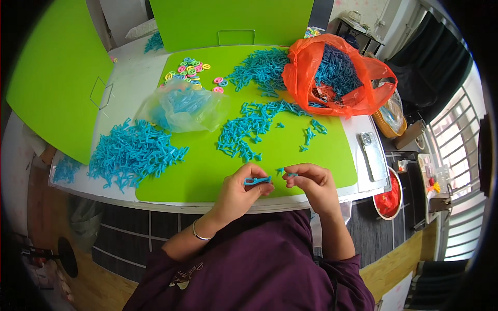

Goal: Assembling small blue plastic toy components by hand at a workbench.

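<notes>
My left hand [239, 191], with a bracelet at the wrist, is closed on a long blue plastic clip [258, 181] with an opening at one end. Just to its right, my right hand [317, 187] pinches a small blue plastic piece [292, 174] between thumb and forefinger. The two pieces are apart, above the front part of the green board [197, 181]. Beyond my hands lies a loose pile of blue clip pieces [244, 127]. A few small blue pieces [309, 136] are scattered to the right of that pile.
A big heap of blue clips [132, 153] lies at left, beside a clear plastic bag [194, 111]. Coloured rings [190, 68] sit behind the bag. A red bag [358, 106] of blue pieces stands at far right. A phone [371, 155] lies near the right edge. Green panels [57, 78] stand upright.
</notes>
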`<act>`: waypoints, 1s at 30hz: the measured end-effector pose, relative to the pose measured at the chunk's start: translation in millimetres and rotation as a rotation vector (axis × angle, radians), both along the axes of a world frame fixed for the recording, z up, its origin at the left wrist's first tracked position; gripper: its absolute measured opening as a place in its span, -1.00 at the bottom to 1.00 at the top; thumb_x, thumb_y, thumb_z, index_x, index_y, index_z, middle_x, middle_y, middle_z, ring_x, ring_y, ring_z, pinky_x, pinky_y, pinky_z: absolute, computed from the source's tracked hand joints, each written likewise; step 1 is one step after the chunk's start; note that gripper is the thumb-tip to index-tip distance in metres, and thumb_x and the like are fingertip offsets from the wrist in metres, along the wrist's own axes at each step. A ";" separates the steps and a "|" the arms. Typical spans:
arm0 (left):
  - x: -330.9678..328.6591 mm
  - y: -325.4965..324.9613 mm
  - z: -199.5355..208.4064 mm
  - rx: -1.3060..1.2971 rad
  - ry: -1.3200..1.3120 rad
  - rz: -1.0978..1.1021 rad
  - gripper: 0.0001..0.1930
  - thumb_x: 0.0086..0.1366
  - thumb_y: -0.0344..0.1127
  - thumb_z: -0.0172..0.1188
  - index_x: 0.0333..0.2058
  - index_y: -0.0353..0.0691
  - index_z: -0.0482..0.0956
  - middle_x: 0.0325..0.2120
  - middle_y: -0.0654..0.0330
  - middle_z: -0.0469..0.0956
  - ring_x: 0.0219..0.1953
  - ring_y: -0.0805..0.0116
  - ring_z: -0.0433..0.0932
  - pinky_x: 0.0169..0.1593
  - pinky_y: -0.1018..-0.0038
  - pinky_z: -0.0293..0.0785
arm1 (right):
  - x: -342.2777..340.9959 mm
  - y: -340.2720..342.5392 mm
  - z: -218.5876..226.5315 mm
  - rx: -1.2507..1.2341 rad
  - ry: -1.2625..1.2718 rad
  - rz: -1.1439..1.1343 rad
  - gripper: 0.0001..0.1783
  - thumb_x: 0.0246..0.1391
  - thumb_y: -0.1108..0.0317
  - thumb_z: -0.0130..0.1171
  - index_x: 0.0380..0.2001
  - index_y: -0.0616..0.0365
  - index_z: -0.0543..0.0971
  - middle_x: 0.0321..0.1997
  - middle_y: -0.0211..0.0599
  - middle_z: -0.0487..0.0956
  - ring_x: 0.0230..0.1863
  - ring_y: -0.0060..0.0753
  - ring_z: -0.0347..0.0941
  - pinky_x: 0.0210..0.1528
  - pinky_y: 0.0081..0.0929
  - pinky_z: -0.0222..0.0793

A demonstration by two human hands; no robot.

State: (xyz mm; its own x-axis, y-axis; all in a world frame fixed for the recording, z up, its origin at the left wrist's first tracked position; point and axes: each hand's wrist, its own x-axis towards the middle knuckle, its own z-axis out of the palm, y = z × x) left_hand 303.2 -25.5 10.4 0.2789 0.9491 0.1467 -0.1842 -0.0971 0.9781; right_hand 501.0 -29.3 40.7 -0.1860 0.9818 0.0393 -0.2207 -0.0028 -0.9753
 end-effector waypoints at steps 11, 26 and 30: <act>-6.0 2.9 -6.6 -0.077 -0.031 -0.091 -0.85 0.07 -0.63 0.20 -0.34 -0.36 0.57 -0.42 0.17 0.59 -0.34 0.47 0.56 -0.20 0.56 0.52 | -2.2 3.9 -20.3 -0.191 0.331 0.221 -0.85 -0.01 0.53 0.17 -0.30 0.27 0.56 -0.37 -0.26 0.58 -0.37 -0.44 0.50 -0.28 -0.54 0.43; -5.6 1.8 -6.2 -0.007 0.067 -0.049 -0.89 0.06 -0.61 0.23 -0.38 -0.36 0.60 -0.46 0.18 0.60 -0.40 0.49 0.56 -0.28 0.59 0.52 | -6.8 2.9 -30.4 -0.330 0.451 0.277 -0.90 0.04 0.48 0.15 -0.33 0.21 0.56 -0.36 -0.34 0.57 -0.35 -0.49 0.47 -0.26 -0.55 0.42; -4.7 1.9 -4.7 -0.036 0.019 -0.051 -0.90 0.06 -0.61 0.23 -0.39 -0.36 0.60 -0.48 0.19 0.59 -0.42 0.50 0.55 -0.30 0.60 0.51 | -13.0 -1.2 -30.2 -0.451 0.605 0.274 -0.91 0.05 0.49 0.13 -0.33 0.17 0.56 -0.29 -0.36 0.57 -0.31 -0.47 0.48 -0.23 -0.52 0.42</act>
State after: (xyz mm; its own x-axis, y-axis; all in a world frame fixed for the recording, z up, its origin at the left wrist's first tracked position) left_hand 298.5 -23.6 5.7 0.3299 0.9380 0.1064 -0.1690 -0.0522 0.9842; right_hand 488.0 -30.5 10.5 -0.4962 0.8495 -0.1794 -0.6449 -0.4990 -0.5789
